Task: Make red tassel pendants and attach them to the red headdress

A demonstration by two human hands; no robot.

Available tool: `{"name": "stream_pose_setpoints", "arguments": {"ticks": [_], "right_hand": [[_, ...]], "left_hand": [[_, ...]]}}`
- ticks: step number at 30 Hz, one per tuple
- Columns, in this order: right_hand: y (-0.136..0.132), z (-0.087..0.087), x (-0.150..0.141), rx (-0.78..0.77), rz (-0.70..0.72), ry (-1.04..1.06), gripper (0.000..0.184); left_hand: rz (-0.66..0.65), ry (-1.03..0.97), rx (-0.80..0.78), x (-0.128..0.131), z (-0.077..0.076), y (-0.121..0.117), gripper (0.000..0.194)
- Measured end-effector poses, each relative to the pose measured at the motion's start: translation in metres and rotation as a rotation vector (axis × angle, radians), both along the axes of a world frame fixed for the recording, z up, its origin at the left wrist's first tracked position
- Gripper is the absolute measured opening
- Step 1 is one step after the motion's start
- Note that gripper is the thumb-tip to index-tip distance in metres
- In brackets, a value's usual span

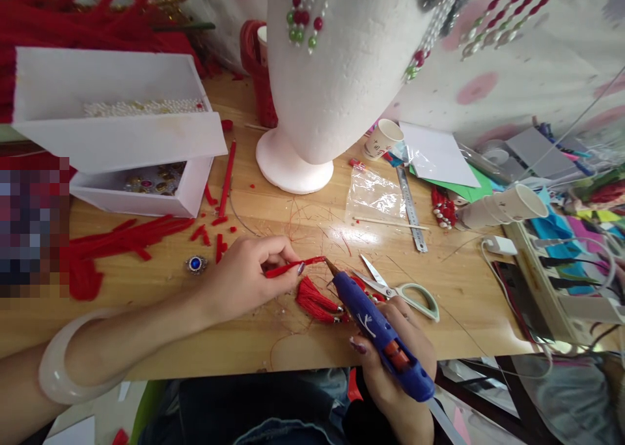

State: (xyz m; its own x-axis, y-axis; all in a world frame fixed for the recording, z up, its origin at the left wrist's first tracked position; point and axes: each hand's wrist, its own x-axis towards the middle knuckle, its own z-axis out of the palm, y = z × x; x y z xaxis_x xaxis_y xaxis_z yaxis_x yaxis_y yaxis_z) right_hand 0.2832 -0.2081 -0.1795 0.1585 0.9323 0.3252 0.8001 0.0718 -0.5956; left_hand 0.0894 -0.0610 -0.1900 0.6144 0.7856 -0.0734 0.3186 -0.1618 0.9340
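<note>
Red strip (282, 270) pinched between thumb and finger of the left hand (258, 270), held just above the middle of the wooden table (205, 350), free end pointing right. Over to the other side now: blue glue gun (364, 315) gripped in the right hand (383, 383), fingers wrapped round the body, nozzle aimed right at that free end. Touching, or only just beside it? Cannot tell from here.

Partway along, at a guess: already down to a narrow length, yet not visibly joined to anything. Any glue on it? Too small to tell. Just below, red tassels (315, 300) lying on the wood, metal caps already on, apparently separate from the strip. Right of those, scissors (390, 292) lying with blades apart, out of both hands. Off to the left, red scraps (141, 233) strewn loose, and near the left forearm, a blue-stoned ornament (196, 264), lying by itself, not set on anything but the wood. Up behind, a white foam head (332, 86), with finished-looking beaded strands (305, 18) hanging in front.
</note>
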Motion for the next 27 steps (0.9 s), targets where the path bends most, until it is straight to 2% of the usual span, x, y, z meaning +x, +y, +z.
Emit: {"name": "stream_pose_setpoints", "arguments": {"ticks": [4, 12, 17, 20, 22, 23, 26, 27], "right_hand": [[0.001, 0.001, 0.000, 0.003, 0.018, -0.018, 0.029], [-0.002, -0.002, 0.001, 0.009, -0.011, -0.038, 0.024], [-0.003, -0.002, 0.003, -0.014, -0.028, -0.015, 0.023], [-0.005, -0.004, 0.005, -0.009, -0.095, 0.075, 0.023], [-0.007, -0.005, 0.013, -0.022, -0.222, 0.148, 0.026], [-0.008, -0.004, 0.020, -0.031, -0.336, 0.185, 0.029], [-0.007, -0.001, 0.055, -0.065, -0.797, 0.248, 0.050], [-0.006, 0.000, 0.070, -0.089, -0.907, 0.223, 0.057]], "left_hand": [[0.002, -0.024, -0.047, 0.001, 0.000, 0.001, 0.006], [-0.028, -0.100, -0.294, 0.002, 0.005, 0.002, 0.007], [-0.051, -0.103, -0.320, 0.002, 0.005, 0.003, 0.011], [-0.063, -0.070, -0.277, 0.001, 0.004, 0.002, 0.010], [-0.046, -0.038, -0.216, 0.001, 0.004, 0.002, 0.010], [-0.032, -0.026, -0.182, 0.001, 0.003, 0.002, 0.010], [0.012, -0.013, -0.083, 0.001, 0.001, 0.003, 0.012], [0.024, -0.013, -0.057, 0.001, 0.001, 0.003, 0.013]]}}
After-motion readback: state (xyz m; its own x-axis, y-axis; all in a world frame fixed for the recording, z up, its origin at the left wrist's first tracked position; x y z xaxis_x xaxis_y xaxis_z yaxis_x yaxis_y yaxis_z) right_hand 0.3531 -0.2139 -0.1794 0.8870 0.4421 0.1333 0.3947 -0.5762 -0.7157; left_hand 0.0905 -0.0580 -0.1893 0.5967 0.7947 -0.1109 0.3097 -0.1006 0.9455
